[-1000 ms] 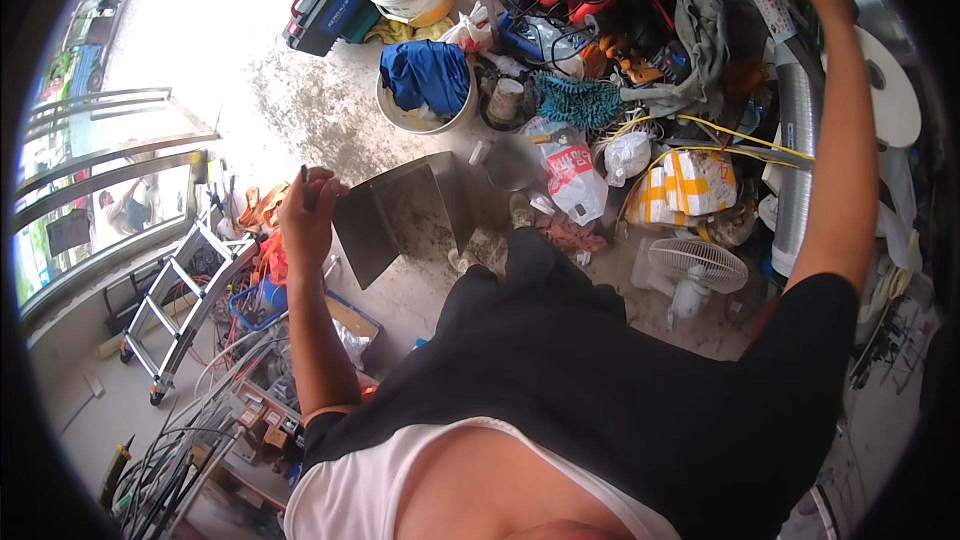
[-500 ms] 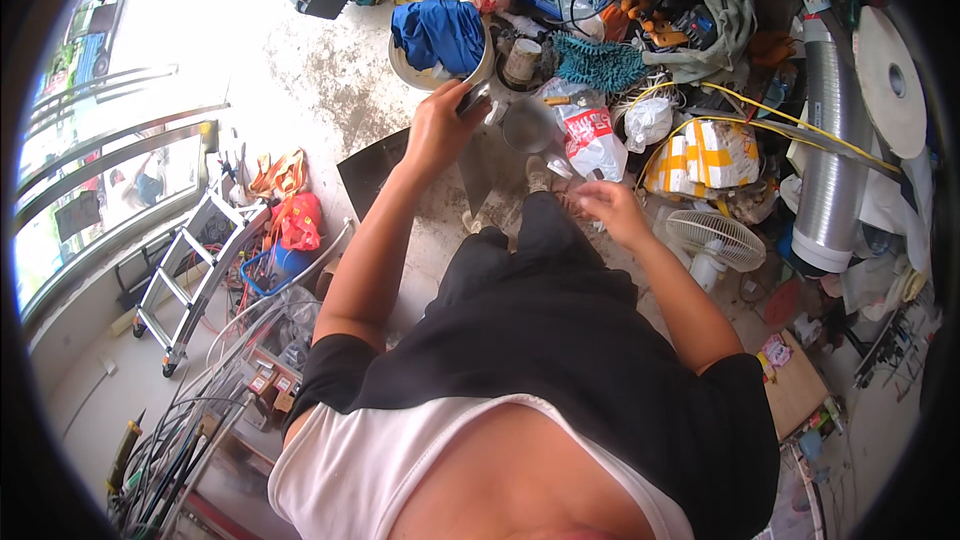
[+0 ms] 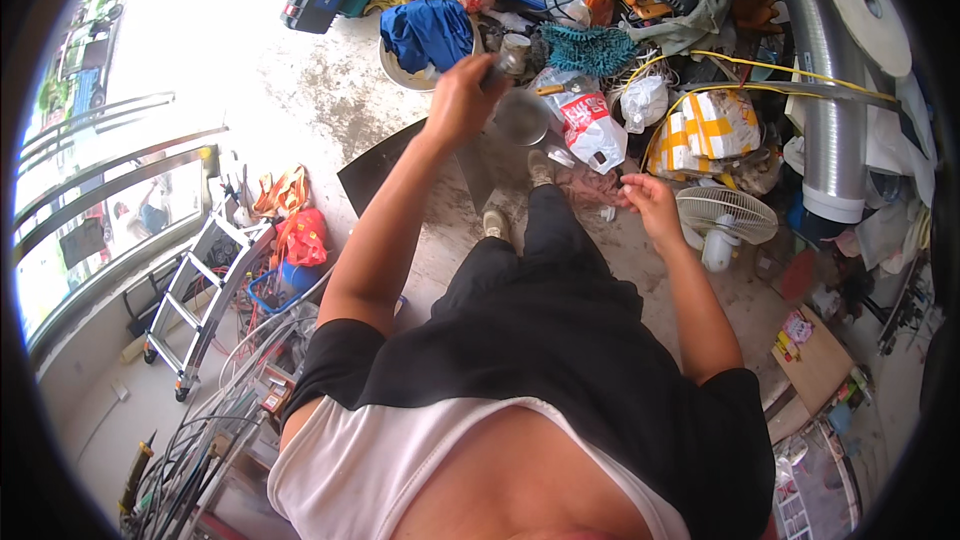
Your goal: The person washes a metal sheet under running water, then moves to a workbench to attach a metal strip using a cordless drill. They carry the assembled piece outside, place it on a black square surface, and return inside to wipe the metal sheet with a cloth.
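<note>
Left hand fisted on the handle of a round grey metal pan, held above the dirty concrete floor near a white-and-red plastic bag. Right hand loosely half-open, holds nothing. Advice: keep pan level, wrist firm.

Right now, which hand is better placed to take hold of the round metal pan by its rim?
The right hand, likely: it is empty, open, and hangs just right of the metal pan. The left hand already has its grip on the pan's handle.
</note>
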Available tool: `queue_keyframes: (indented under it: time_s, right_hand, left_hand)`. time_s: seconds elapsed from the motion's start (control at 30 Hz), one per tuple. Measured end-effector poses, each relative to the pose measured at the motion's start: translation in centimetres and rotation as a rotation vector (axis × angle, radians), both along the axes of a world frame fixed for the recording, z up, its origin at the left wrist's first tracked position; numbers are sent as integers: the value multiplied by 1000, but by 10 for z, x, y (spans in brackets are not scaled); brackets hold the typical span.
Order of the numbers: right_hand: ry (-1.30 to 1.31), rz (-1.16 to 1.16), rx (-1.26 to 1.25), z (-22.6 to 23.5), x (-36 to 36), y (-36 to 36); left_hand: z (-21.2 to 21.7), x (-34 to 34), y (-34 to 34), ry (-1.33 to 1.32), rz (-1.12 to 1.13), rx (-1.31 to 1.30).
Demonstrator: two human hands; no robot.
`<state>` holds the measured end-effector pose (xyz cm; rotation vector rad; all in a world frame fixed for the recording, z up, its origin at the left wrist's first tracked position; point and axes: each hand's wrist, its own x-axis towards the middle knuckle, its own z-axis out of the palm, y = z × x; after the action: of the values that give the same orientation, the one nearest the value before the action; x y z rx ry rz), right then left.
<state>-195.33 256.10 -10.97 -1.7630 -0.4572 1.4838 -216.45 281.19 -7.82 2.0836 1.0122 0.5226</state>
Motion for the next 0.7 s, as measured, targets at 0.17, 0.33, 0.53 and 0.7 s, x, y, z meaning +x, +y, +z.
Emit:
queue_keyframes:
  time_s: [0.17, 0.33, 0.53, 0.7]
  right_hand:
    - [247, -109, 17, 9, -63, -37]
    - [607, -325, 194, 20, -132, -93]
    - [610, -303, 398, 30, -179, -174]
    - [393, -523, 572, 24, -192, -272]
  left_hand:
    - [33, -30, -82, -28, -519, 177]
    - [48, -58, -169, -187, -1062, 412]
    - [67, -54, -272, -408, -1404, 399]
    - [61, -12, -372, -533, -1794, 241]
